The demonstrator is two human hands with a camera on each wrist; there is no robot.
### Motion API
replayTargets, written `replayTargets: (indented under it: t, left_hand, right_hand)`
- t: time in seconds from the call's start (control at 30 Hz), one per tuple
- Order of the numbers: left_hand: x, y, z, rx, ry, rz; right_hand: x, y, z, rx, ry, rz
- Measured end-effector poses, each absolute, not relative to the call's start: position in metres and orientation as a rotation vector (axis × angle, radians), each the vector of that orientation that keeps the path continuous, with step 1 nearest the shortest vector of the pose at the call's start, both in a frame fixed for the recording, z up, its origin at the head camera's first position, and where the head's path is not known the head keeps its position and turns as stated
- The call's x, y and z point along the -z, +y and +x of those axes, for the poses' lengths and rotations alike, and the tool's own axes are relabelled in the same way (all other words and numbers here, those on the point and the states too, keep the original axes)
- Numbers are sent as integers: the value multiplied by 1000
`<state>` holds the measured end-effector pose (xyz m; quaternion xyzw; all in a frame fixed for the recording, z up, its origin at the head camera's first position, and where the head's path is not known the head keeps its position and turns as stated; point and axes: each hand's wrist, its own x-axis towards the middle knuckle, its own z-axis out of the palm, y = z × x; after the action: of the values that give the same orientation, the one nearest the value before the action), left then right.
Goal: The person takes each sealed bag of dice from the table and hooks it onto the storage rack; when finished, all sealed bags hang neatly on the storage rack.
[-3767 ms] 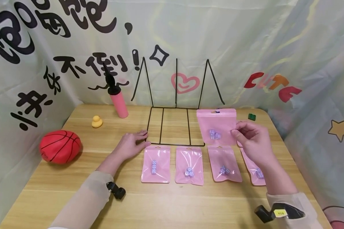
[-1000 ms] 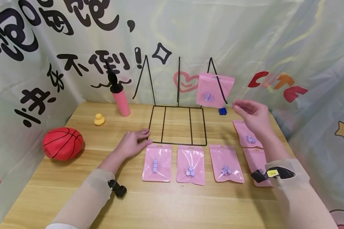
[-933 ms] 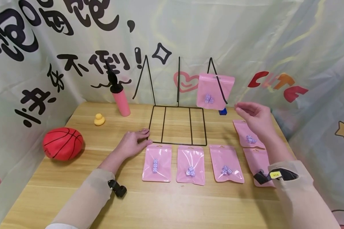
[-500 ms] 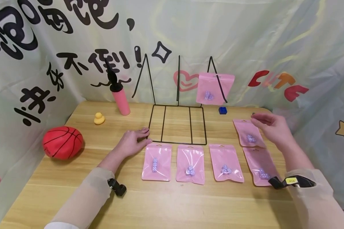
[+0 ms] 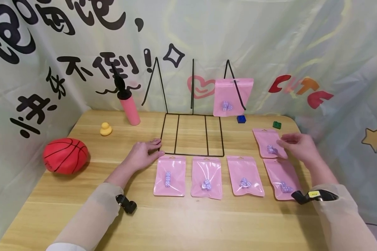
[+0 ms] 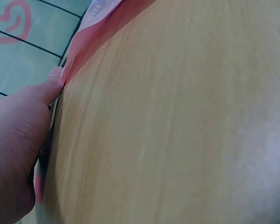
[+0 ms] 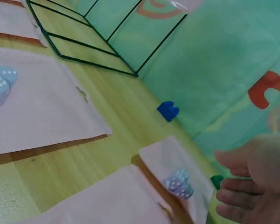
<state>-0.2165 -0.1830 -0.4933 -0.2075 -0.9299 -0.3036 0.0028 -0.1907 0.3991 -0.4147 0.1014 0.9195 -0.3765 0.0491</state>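
My left hand (image 5: 142,154) rests at the left front corner of the black wire rack (image 5: 193,154), fingers and thumb touching its rods. A pink zip bag with dice (image 5: 233,97) hangs from the rack's right hook. My right hand (image 5: 300,148) holds nothing; its fingertips are right by the edge of another pink dice bag (image 5: 265,137) at the table's right. In the right wrist view that bag (image 7: 165,161) lies just beyond the relaxed fingers (image 7: 238,200). More pink dice bags lie in a front row: one (image 5: 169,188), one (image 5: 196,170), one (image 5: 240,169) and one (image 5: 278,170).
A blue toy brick (image 5: 241,119) and a green toy brick (image 5: 276,124) sit at the back right. A red ball (image 5: 66,156), a yellow rubber duck (image 5: 105,129) and a pink pump with a black handle (image 5: 130,111) stand on the left. A printed cloth hangs behind the table.
The bag my right hand held earlier now hangs on the rack's right hook. My right hand has let go and moved right and down to the lying bag. My left hand stays put.
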Motion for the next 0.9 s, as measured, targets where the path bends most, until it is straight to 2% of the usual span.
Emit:
replayTargets:
  t: [0.53,0.9]
  left_hand:
    - [496,-185,-216,940,-2894,-673]
    - [496,-185,-217,936,-2895,-671]
  right_hand:
    - [444,404,-204,1216,2634,689]
    - [448,402,-206,1225,2629,625]
